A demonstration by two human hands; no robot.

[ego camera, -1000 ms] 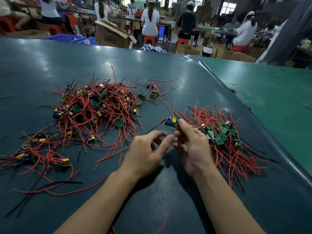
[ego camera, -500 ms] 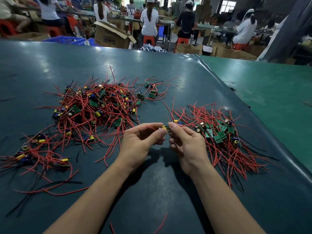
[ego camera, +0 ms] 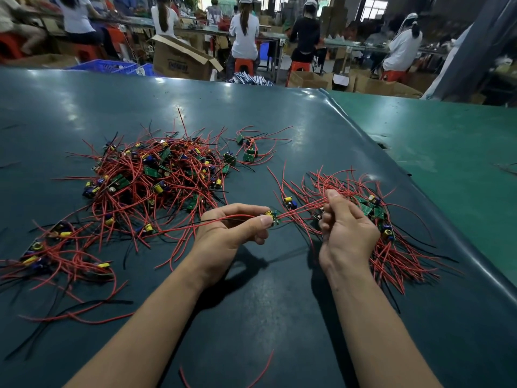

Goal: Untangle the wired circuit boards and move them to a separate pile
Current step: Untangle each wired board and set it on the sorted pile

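Left hand point(ego camera: 232, 233) pinching a small circuit board point(ego camera: 272, 215) at frame centre, right hand point(ego camera: 345, 228) gripping its red wires point(ego camera: 303, 209), tangled pile point(ego camera: 156, 177) lying upper left on the surface point(ego camera: 279, 303), sorted pile point(ego camera: 391, 233) lying right.

hands point(ego camera: 282, 233) drawn apart, red wires point(ego camera: 302, 210) now stretched between them, circuit board point(ego camera: 272, 217) in left

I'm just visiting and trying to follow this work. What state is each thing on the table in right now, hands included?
Left hand: pinches one small circuit board.
Held board: lifted, its red wires stretched between the hands.
Right hand: grips those red wires.
Big pile: tangled, lying left.
Right pile: looser heap, beside the right hand.
Table: dark green cover, bearing both piles.
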